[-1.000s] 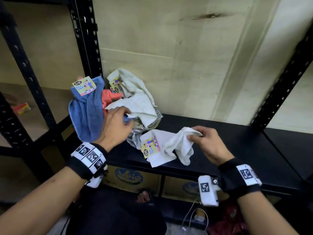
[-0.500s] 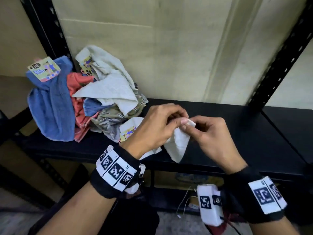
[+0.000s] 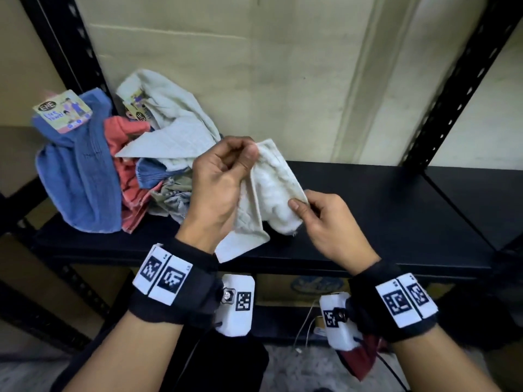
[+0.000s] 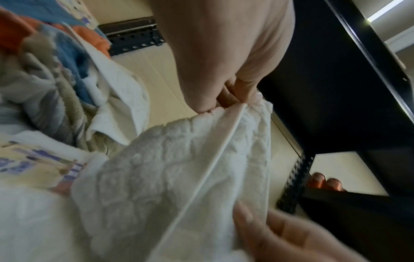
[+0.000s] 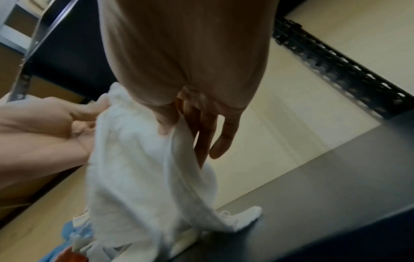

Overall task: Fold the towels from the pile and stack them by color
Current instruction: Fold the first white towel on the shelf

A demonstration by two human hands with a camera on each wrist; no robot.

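Note:
A white towel hangs between both hands above the black shelf, its lower end touching the shelf. My left hand pinches its upper corner between thumb and fingers. My right hand pinches the edge lower on the right. In the left wrist view the white towel shows a hem line and a paper label at the left. The right wrist view shows the white towel draped down to the shelf. A pile of towels lies at the shelf's left: blue, red, pale ones, a striped one.
Black perforated rack uprights stand at the left and right. A cream wall backs the shelf. Cardboard boxes sit on the level below. The shelf's right part is bare black surface.
My left hand left the pile and joined the right on the white towel. Both hands then raised the towel off the shelf and drew apart along its edge.

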